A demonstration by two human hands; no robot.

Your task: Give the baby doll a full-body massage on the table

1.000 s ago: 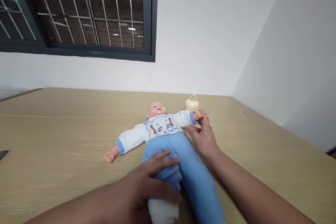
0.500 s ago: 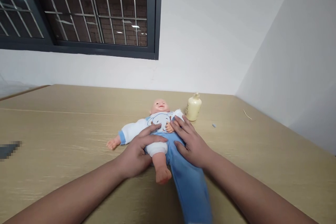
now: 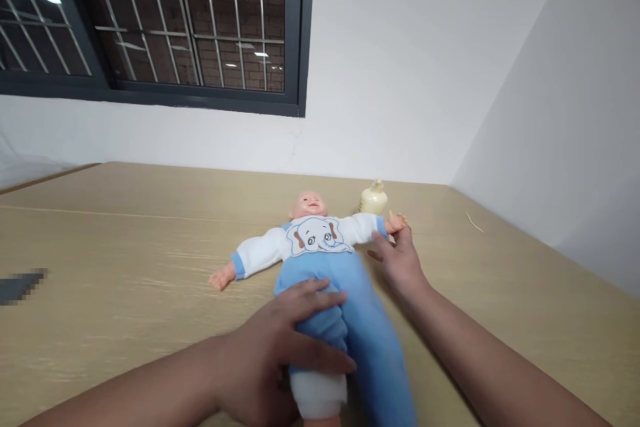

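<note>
On the wooden tabletop [image 3: 125, 260] a doll [image 3: 320, 260] lies face-up; my left hand [image 3: 280, 347] grasps its bunched blue trouser leg, my right hand [image 3: 400, 263] pinches its wrist.

A cream bottle [image 3: 373, 199] stands at the far side of the wooden bench [image 3: 125, 247], near the white wall [image 3: 400, 80]. A barred, dark-framed window [image 3: 175, 27] sits upper left. A thin sliver [image 3: 475, 223] lies far right.

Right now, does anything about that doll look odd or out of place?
Yes. The doll's blue trousers sit unevenly: one leg under the left hand is bunched up, baring a white leg, while the other runs long.
</note>
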